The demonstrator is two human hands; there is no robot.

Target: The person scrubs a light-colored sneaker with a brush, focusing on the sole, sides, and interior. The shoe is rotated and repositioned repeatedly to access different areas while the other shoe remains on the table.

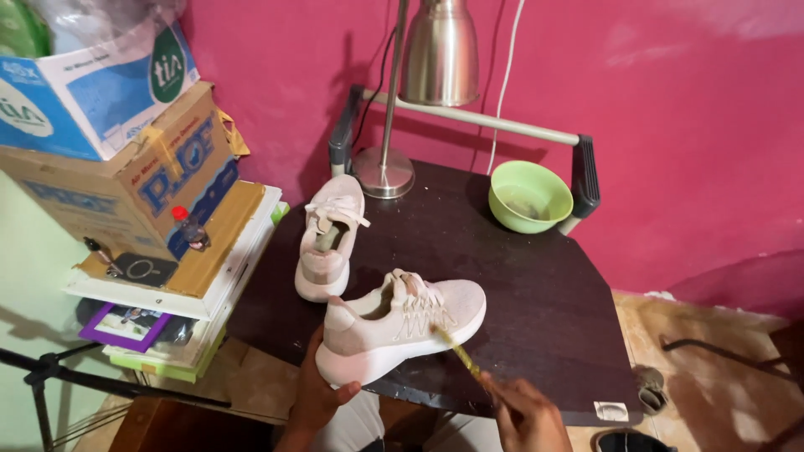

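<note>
Pink painted wall (pixel 670 109) behind, matte and a little uneven. Dark, near-black surface (pixel 536 285) with a faint wood grain fills the middle, its near corners cut at an angle; a grey tube rail (pixel 477 119) with black end grips runs along its far edge. Tan tiled floor (pixel 720 351) shows to the right, scuffed. To the left, a stack of cardboard boxes (pixel 126 167) sits on flat boards and books; a small bottle with a red cap (pixel 191 228) lies on the boards. A brushed-metal lamp (pixel 439 52) hangs from a thin pole with a round base at the far edge of the surface. Pale pink knit sneaker (pixel 402 325) lies at the near edge of the surface, heel raised toward the person, toe pointing right, white rubber sole below. Left hand (pixel 316 393) cups the heel from below, thumb pressed on the sole edge, fingers wrapped behind out of view. A second matching sneaker (pixel 328 238) rests just behind, toe toward the lamp, apart from the first. Light green plastic bowl (pixel 530 196), round and smooth, sits far right near the rail. Right hand (pixel 526 414), fingers closed around a slim yellowish brush handle (pixel 462 358), whose tip touches the laces of the near sneaker.
</note>
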